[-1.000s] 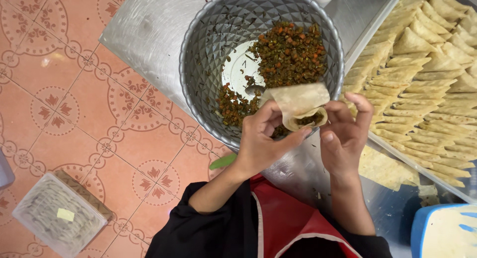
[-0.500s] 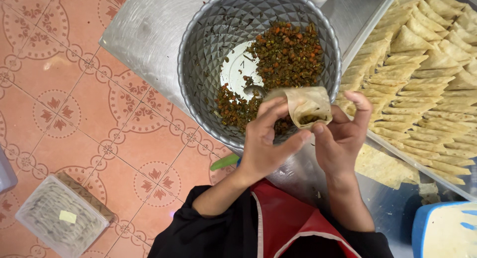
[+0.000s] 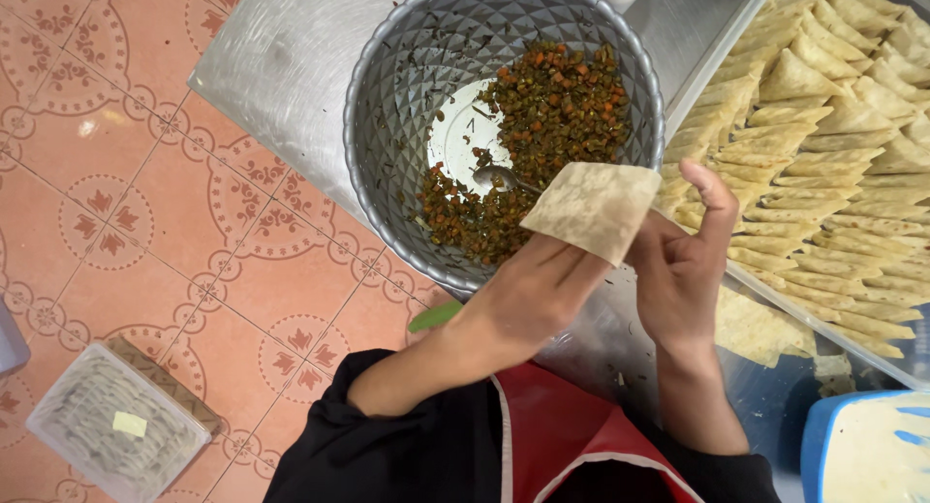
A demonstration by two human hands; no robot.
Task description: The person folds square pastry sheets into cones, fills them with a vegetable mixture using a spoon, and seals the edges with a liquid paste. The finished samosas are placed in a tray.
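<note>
the bowl (image 3: 387, 125) is seen to be metal, faceted and glossy. the table (image 3: 281, 57) is brushed metal with a dull sheen. the pastry sheet (image 3: 593, 208) is shown as thin, matt dough, lightly speckled. the floor tiles (image 3: 126, 222) are glazed ceramic, smooth. the sleeve (image 3: 387, 445) is matt black cloth.

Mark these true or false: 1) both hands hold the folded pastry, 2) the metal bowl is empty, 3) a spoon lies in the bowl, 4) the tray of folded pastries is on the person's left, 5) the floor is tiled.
1) True: the left hand and right hand hold the folded pastry.
2) False: the metal bowl holds a chopped filling.
3) True: a spoon lies in it.
4) False: the tray of folded pastries is on the right.
5) True: patterned floor tiles.
</note>
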